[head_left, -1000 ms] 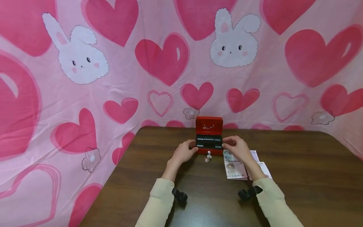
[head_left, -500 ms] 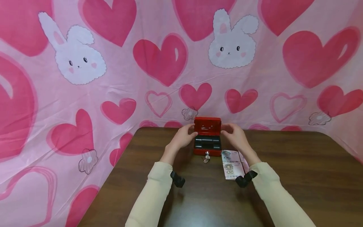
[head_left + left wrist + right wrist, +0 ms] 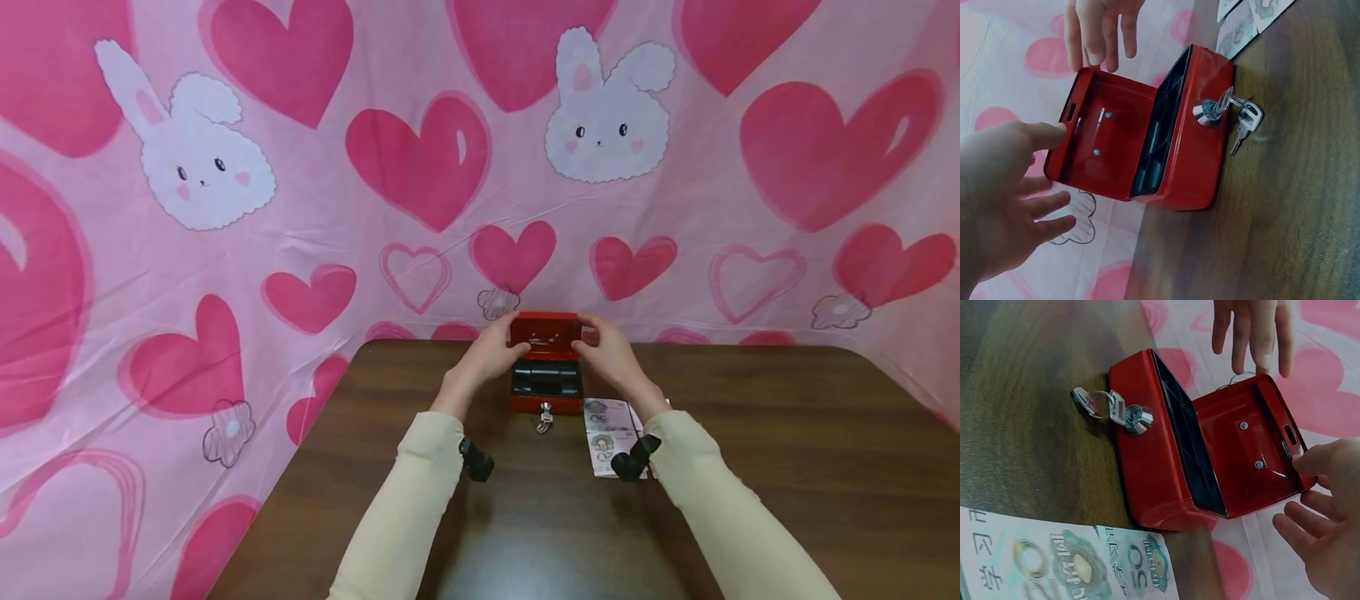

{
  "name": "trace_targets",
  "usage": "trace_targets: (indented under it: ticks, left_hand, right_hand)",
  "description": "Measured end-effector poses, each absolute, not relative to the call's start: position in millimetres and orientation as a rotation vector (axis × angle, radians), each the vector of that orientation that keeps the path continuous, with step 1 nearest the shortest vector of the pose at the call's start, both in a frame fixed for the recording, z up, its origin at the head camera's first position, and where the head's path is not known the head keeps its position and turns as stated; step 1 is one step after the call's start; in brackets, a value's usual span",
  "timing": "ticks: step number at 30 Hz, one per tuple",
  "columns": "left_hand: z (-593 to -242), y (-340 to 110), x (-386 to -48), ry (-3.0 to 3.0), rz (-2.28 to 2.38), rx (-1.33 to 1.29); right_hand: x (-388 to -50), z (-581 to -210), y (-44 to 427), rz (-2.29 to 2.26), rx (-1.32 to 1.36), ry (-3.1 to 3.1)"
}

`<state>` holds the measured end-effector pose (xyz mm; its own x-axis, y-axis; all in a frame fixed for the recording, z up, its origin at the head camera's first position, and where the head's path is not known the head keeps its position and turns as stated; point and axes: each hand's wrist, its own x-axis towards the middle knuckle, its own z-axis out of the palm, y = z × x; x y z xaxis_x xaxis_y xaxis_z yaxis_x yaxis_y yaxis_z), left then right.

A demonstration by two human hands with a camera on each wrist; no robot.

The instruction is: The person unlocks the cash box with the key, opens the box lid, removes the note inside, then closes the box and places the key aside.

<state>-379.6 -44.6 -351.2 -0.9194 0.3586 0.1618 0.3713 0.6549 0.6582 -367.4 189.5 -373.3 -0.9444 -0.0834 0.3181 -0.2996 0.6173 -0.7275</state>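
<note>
A small red metal cash box (image 3: 527,405) stands on the table with its lid (image 3: 1110,162) raised and a black compartment tray (image 3: 547,377) inside. My left hand (image 3: 489,350) holds the lid's left side, its thumb on the inner rim. At the right side, my right hand (image 3: 609,354) grips the same lid, thumb in front. Both index fingers are partly hidden behind the lid, while other fingers stay spread. A key (image 3: 1249,119) sits in the front lock (image 3: 1138,419), with another hanging from its ring.
Several banknotes (image 3: 606,415) lie to the right of the box, partly under my right forearm. The brown wooden table (image 3: 795,417) ends at the back against a pink cloth (image 3: 420,50) with hearts and rabbits.
Both hands have risen from the sides of the box's base to the raised lid and now hold its edges. The lid still stands up; the box has stayed on the table.
</note>
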Motion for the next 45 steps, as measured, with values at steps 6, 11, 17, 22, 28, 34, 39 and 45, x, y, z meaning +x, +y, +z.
trace_targets:
  ticks: [6, 11, 17, 22, 28, 34, 39, 45]
  left_hand:
    - [-352, -49, -374, -2.814, -1.156, -0.613]
    - [-352, -56, -368, -2.777, -1.186, -0.623]
    - [-360, -61, -361, -2.704, -1.21, -0.651]
    - [-373, -61, -353, -2.65, -1.252, -0.648]
    - [-387, -61, -345, -2.638, -1.276, -0.632]
    - [-395, -57, -334, -2.64, -1.311, -0.573]
    - [-401, -56, -329, -2.646, -1.309, -0.546]
    - [-405, -56, -330, -2.646, -1.272, -0.518]
  right_hand:
    - [-363, -377, 185, 1.228, 0.311, -2.524]
    - [-356, -380, 183, 1.226, 0.306, -2.476]
    - [-345, -387, 181, 1.343, 0.313, -2.4]
    - [-334, -396, 179, 1.386, 0.239, -2.354]
    - [-322, -404, 179, 1.333, 0.104, -2.343]
    - [-316, -410, 177, 1.342, 0.034, -2.317]
    - [-314, -415, 178, 1.324, 0.014, -2.364]
    - [-313, -420, 179, 1.299, 0.018, -2.403]
